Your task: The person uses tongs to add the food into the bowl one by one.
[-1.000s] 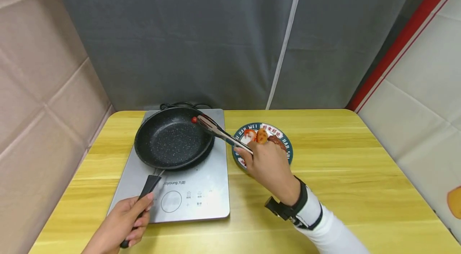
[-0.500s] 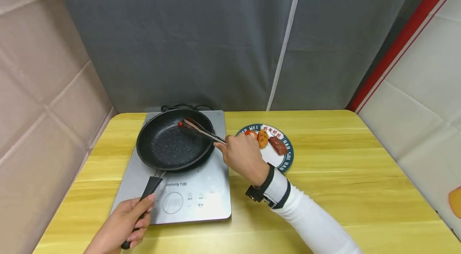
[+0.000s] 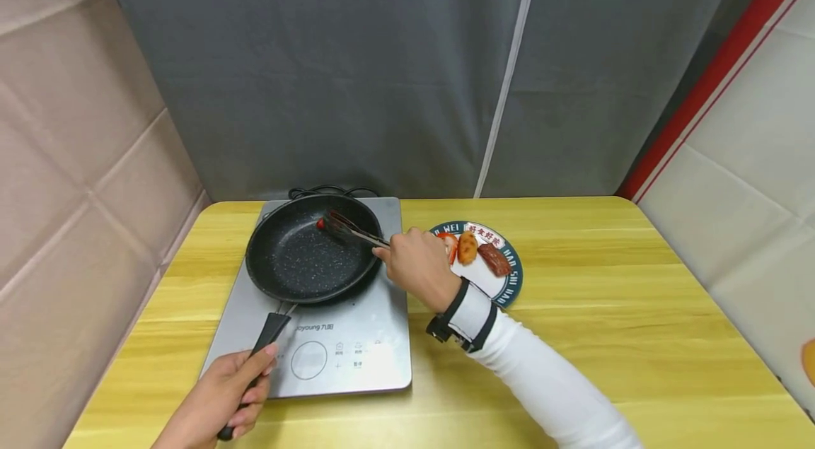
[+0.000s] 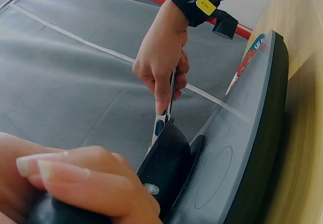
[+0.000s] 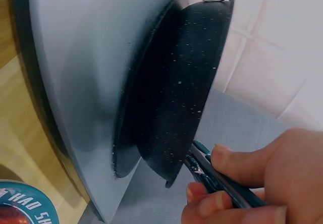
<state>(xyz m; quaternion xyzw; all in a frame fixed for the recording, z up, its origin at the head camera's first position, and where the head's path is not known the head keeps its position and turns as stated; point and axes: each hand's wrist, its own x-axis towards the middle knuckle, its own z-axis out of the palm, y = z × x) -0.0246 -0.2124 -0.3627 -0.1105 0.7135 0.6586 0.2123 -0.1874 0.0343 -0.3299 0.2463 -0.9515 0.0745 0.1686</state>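
Note:
My left hand [image 3: 219, 396] grips the black handle [image 3: 272, 329] of a speckled black frying pan [image 3: 305, 261]. In my right hand [image 3: 420, 269] are tongs [image 3: 359, 233], pinched between thumb and fingers. The tongs reach over the pan's right rim, their tips low inside it. At those tips shows a small red piece of food [image 3: 320, 224], mostly covered by the tongs. From the right wrist view, the tongs [image 5: 222, 181] pass beyond the pan's rim and their tips are hidden. The left wrist view has my left fingers [image 4: 96, 178] curled over the dark handle.
The pan is on a silver induction cooker [image 3: 376, 364]. Right of it, a blue-rimmed plate [image 3: 512, 286] bears a shrimp [image 3: 449, 247], a browned oval piece [image 3: 467, 247] and a dark red slice of meat [image 3: 494, 260]. A grey curtain [image 3: 350, 81] hangs behind the wooden table [image 3: 605, 307].
My right hand has moved left from over the plate, carrying the red piece from the pan's right rim down into the pan. More of the plate shows. My left hand keeps its grip.

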